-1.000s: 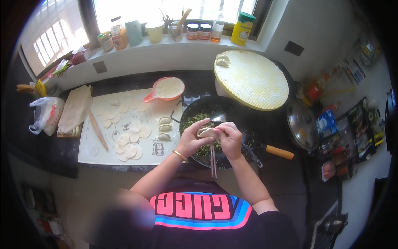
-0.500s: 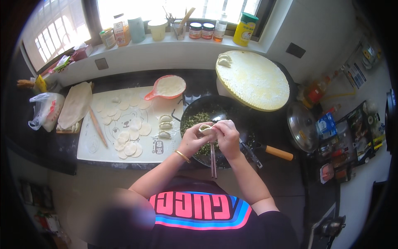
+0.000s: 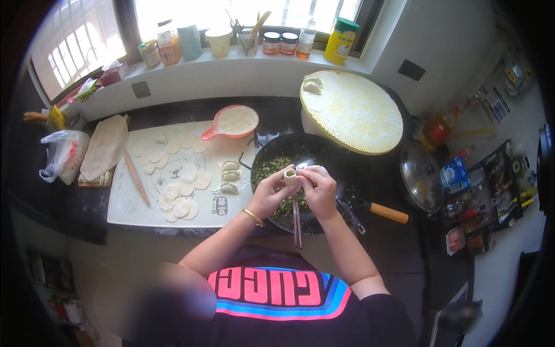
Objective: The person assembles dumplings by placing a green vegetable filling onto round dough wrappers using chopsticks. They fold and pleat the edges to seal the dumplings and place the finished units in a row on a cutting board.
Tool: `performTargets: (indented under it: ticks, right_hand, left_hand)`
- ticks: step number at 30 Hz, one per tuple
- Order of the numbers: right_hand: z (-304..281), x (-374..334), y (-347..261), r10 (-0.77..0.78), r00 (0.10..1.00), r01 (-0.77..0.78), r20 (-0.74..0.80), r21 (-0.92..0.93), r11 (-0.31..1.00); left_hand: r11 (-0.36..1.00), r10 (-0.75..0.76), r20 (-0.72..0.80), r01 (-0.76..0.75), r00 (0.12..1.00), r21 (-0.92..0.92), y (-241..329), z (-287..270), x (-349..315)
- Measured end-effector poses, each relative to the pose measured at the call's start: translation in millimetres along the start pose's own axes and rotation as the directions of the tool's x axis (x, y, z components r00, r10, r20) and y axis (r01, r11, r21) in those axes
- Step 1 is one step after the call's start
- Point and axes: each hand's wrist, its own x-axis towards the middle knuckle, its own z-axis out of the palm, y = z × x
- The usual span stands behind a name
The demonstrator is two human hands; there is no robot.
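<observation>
Both my left hand point(image 3: 270, 195) and my right hand point(image 3: 318, 191) pinch one dumpling point(image 3: 290, 176), whose wrapper is partly closed with a small opening at the top showing filling. They hold it over a black wok point(image 3: 267, 144) with chopped green filling point(image 3: 269, 168). A pair of chopsticks point(image 3: 297, 225) rests at the wok's near side, below my hands. To the left, a pale mat point(image 3: 124, 199) carries round dough wrappers point(image 3: 188, 179) and several folded dumplings point(image 3: 230, 175). A rolling pin point(image 3: 137, 179) lies on the mat's left part.
Behind the wok is a round, flour-dusted yellow tray point(image 3: 358, 110) with a few dumplings. A red scoop point(image 3: 234, 121) of flour stands behind the mat. Rolled dough point(image 3: 104, 147) lies at the left. The wok's wooden handle point(image 3: 388, 213) points right, near a glass lid point(image 3: 422, 176).
The dumpling's wrapper has gone from a wide, flat opening to a smaller round one as my fingers press its edges. My hands have stayed over the wok.
</observation>
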Motion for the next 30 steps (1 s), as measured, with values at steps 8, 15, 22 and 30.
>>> performTargets:
  ticks: [8, 15, 22, 30]
  right_hand:
    - [3.1, 5.3, 5.6, -0.163, 0.985, 0.171, 0.053, -0.236, 0.956]
    - [-1.9, 12.0, -3.6, -0.153, 0.986, 0.155, 0.067, -0.027, 0.988]
    - [0.2, 14.6, 0.8, -0.124, 0.988, 0.134, 0.096, -0.109, 0.985]
    - [-8.7, 25.9, 3.0, -0.089, 0.954, 0.091, 0.286, 0.005, 0.996]
  left_hand:
    - [0.999, -0.006, 0.029, 0.005, 1.000, 0.042, -3.2, 0.2, -0.7]
    - [0.997, -0.003, 0.063, -0.001, 0.998, 0.072, -3.9, -3.1, 1.1]
    - [0.980, 0.009, 0.152, -0.039, 0.988, 0.194, -7.0, -6.8, 3.9]
    - [0.988, -0.025, 0.099, 0.010, 0.995, 0.152, -8.1, -5.5, 3.5]
